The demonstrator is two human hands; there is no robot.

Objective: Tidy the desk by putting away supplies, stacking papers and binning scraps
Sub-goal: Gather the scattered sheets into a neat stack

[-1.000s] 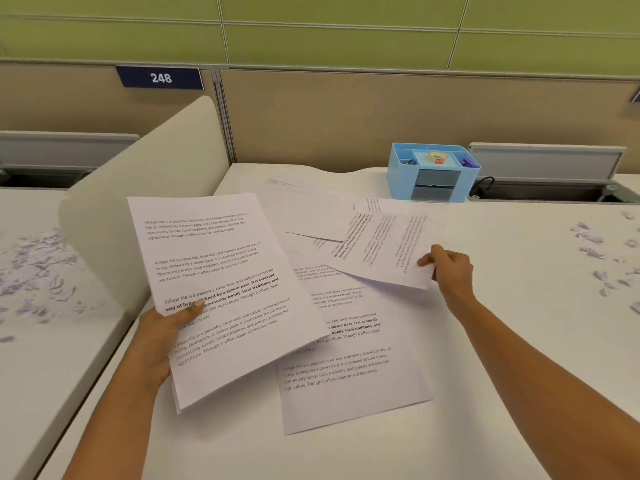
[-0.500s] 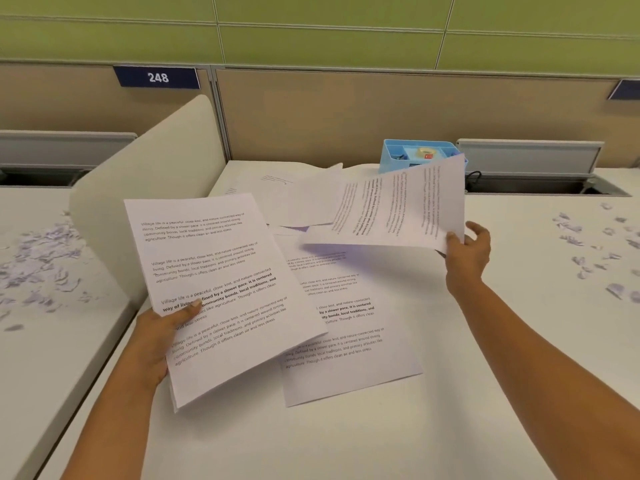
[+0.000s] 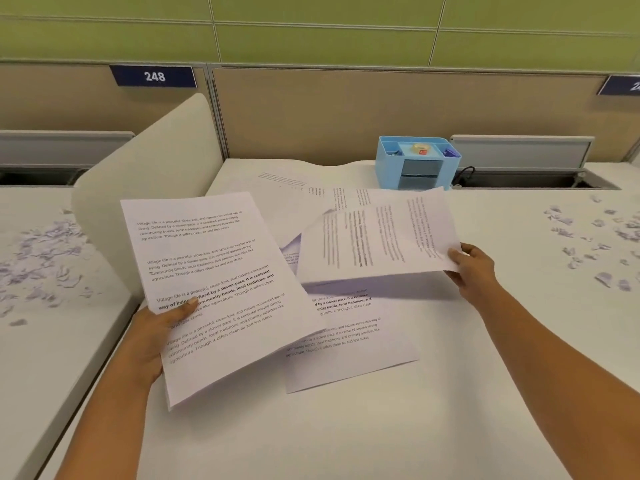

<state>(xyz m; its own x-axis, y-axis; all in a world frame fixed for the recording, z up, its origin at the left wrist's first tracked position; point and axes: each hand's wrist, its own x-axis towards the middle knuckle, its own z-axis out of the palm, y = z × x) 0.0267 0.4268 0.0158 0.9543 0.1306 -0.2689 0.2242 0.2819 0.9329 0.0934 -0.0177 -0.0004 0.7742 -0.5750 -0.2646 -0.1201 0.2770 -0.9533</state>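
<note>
My left hand (image 3: 152, 337) grips a small stack of printed sheets (image 3: 214, 278) by its lower left edge, thumb on top, lifted above the white desk (image 3: 346, 427). My right hand (image 3: 471, 268) pinches the right corner of a single printed sheet (image 3: 377, 237), held in the air above the desk and blurred. Beneath them another printed sheet (image 3: 349, 351) lies flat on the desk. More loose sheets (image 3: 287, 181) lie further back.
A blue desk organiser (image 3: 419, 164) with tape and clips stands at the back. Paper scraps (image 3: 595, 244) are scattered at the right, and more scraps (image 3: 41, 258) cover the neighbouring desk at the left. A curved beige divider (image 3: 145, 168) separates the desks.
My right hand lifted the single sheet off the desk, raised it near the organiser, then brought it lower and leftward towards the stack. My left hand kept the stack almost still.
</note>
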